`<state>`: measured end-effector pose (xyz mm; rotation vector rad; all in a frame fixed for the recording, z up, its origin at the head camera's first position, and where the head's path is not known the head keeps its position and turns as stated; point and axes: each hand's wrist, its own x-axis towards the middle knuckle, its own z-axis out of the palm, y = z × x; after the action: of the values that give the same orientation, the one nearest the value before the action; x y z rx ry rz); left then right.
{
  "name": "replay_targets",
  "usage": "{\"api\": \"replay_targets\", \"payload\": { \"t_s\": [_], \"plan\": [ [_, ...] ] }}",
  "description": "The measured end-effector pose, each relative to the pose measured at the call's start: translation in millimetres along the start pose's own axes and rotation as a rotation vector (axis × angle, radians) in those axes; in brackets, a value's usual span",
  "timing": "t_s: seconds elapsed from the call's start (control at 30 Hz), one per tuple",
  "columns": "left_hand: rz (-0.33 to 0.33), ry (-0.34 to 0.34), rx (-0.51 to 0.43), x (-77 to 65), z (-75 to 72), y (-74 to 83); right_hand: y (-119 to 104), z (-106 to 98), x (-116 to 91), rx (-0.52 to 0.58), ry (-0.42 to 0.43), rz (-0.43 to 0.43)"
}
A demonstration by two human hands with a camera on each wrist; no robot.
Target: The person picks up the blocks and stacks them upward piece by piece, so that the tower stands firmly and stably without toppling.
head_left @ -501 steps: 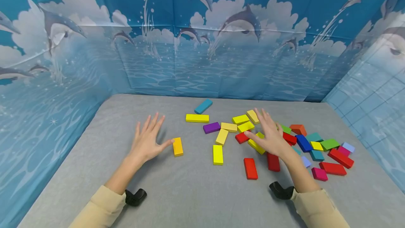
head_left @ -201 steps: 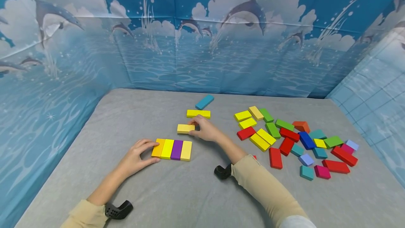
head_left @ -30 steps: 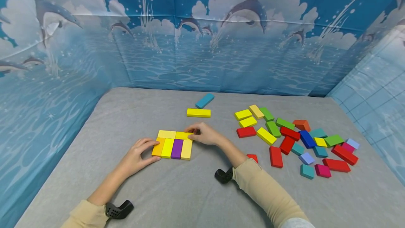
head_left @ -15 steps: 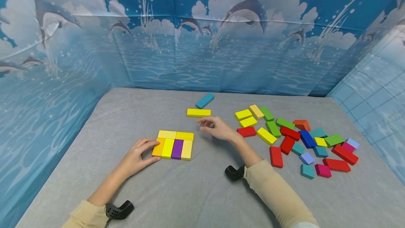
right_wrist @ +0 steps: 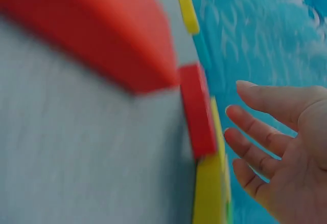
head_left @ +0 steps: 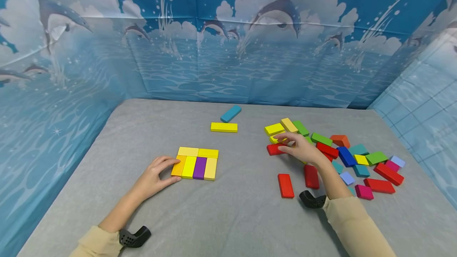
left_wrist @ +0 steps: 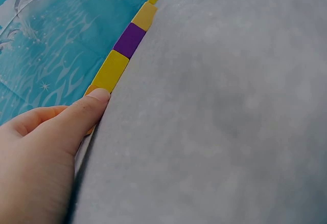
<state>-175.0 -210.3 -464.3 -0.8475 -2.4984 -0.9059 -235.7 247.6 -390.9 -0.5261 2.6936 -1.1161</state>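
My left hand [head_left: 155, 177] pinches the two ends of an orange block [head_left: 179, 166] between thumb and fingers. Beside it, edge to edge, lie a yellow block [head_left: 189, 167], a purple block [head_left: 199, 168] and a pale yellow block [head_left: 210, 169]. Along their far ends run another pale yellow block [head_left: 188, 151] and a second yellow block [head_left: 208, 153]. My right hand [head_left: 303, 148] hovers over the loose blocks, closest to a red block [head_left: 274, 150]. In the right wrist view its fingers [right_wrist: 258, 127] are spread loosely, holding nothing, apart from the red block [right_wrist: 198, 111].
Behind the flat group lie a long yellow block [head_left: 224, 127] and a blue block [head_left: 231, 113]. Many coloured blocks are scattered at the right, among them a dark blue block [head_left: 346, 157]. Nearer stands a red block [head_left: 286, 186]. A dolphin-print curtain [head_left: 214, 70] surrounds the grey table [head_left: 228, 217].
Scattered blocks have been brought together into the two-row group at my left hand. My right hand has released the far yellow block and moved right to the loose blocks. My left hand stays put.
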Motion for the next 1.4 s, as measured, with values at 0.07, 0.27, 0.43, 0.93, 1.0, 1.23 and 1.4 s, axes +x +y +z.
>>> {"api": "replay_targets", "payload": {
  "t_s": [0.07, 0.27, 0.43, 0.93, 1.0, 1.23, 1.4],
  "plan": [
    [0.002, 0.0, -0.003, 0.3, -0.2, 0.6, 9, -3, -5, -0.006, 0.002, 0.027],
    [0.006, 0.002, -0.013, 1.2, -0.6, 1.8, 29, -7, -10, -0.009, 0.014, 0.066],
    [0.001, 0.0, -0.017, 1.3, -1.0, 3.0, 40, -5, -8, -0.039, 0.009, 0.04],
    [-0.005, 0.002, -0.038, 0.2, -1.7, 1.9, 25, 6, -4, -0.086, 0.086, -0.143],
    [-0.001, 0.005, -0.038, 0.2, -1.8, 1.4, 12, 11, -4, -0.074, 0.094, -0.18],
    [-0.017, 0.003, -0.055, -0.1, -2.4, 0.5, -37, 47, 0, 0.036, 0.034, -0.282],
    [-0.002, 0.023, -0.109, -0.3, -3.8, -0.3, -69, 82, 6, 0.048, -0.013, -0.362]
  ]
}}
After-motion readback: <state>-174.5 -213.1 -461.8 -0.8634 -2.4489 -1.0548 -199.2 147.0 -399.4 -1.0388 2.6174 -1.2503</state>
